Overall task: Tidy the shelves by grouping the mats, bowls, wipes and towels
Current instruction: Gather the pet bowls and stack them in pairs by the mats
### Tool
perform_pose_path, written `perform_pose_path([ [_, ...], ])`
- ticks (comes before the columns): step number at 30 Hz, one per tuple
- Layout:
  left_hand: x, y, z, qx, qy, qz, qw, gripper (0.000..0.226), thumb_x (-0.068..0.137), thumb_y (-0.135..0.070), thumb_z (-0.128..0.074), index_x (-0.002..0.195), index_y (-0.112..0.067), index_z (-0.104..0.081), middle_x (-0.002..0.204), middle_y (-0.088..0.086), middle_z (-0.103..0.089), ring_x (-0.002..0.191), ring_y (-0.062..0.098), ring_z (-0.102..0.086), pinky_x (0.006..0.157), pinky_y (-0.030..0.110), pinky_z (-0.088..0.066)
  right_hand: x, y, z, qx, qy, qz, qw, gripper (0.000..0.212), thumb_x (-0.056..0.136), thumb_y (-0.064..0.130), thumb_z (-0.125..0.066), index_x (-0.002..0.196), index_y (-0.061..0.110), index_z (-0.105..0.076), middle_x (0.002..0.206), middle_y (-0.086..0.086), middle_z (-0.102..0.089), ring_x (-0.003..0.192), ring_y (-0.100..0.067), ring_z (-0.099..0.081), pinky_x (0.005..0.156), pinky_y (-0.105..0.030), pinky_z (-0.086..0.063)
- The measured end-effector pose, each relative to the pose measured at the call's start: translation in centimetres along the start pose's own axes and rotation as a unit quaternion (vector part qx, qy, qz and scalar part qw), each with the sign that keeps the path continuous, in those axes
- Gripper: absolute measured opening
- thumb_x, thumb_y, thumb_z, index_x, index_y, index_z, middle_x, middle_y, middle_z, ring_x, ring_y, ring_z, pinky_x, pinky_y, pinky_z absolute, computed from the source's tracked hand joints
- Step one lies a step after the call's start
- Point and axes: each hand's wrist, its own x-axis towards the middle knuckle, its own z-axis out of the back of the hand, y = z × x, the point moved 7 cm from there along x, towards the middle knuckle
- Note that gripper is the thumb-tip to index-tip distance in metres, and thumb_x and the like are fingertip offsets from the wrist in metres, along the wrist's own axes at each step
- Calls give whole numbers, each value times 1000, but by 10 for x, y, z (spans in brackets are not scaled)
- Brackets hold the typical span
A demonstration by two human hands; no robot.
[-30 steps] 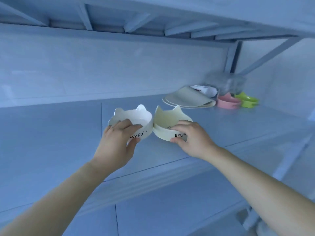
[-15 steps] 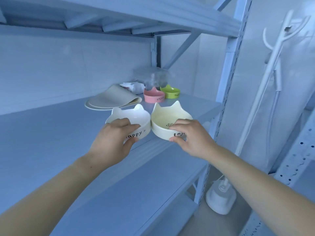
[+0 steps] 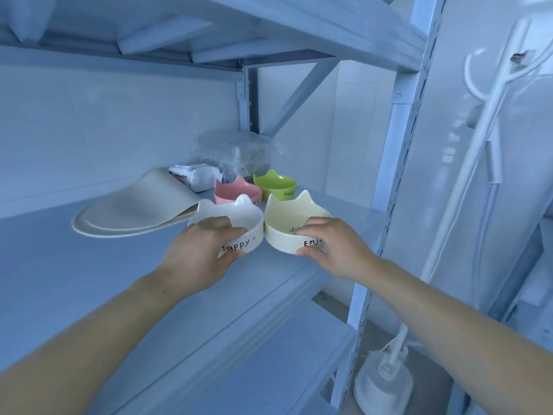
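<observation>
Both hands are noted at the middle shelf (image 3: pixel 74 283), each gripping one cat-eared bowl. Left hand (image 3: pixel 197 259): fingers are curled over the near rim of the white bowl (image 3: pixel 232 215), with the thumb pressed low on its wall beside the lettering "Happy". Right hand (image 3: pixel 333 250): fingers are hooked over the near rim of the cream bowl (image 3: pixel 294 215), with the thumb set at the base below "Enj", the rest of the word being covered. The two bowls are held side by side, walls touching, near the shelf's front edge; whether their bases rest on the board cannot be told. Just behind them a pink bowl (image 3: pixel 233 191) and a green bowl (image 3: pixel 275 184) are seen close together. A folded grey mat (image 3: pixel 134 211) is laid to the left, its edge just beside the white bowl. A wipes pack (image 3: pixel 194 176) and a crumpled clear plastic bag (image 3: pixel 239 151) are found at the back corner. A white floor stand (image 3: pixel 381 387) is seen beyond the upright post (image 3: pixel 401 139) on the right
</observation>
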Motion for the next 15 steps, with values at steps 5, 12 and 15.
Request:
perform_pose_path([
  [5,34,3,-31,10,3,-15,1000,29,81,-26,-65,110,-23,-65,80,-4,-53,78,27,-57,56,25,-34,25,-44,-5,-5,-2,10,1000,23,79,21,-71,99,12,-70,89,1,-67,82,-15,-58,66,-23,-37],
  [12,74,6,-56,44,-9,-14,999,33,76,-29,-57,107,-22,-65,77,-3,-59,71,25,-58,53,27,-45,54,-101,-10,10,-6,1,1000,26,80,27,-68,102,14,-69,89,1,-66,81,-23,-60,68,-29,-44],
  [15,95,4,-55,71,-40,0,997,31,72,-25,-60,101,-18,-68,70,-2,-56,60,23,-54,51,25,-41,77,-121,-10,10,-11,18,1000,26,81,26,-67,104,14,-68,91,1,-66,81,-23,-60,68,-27,-39],
])
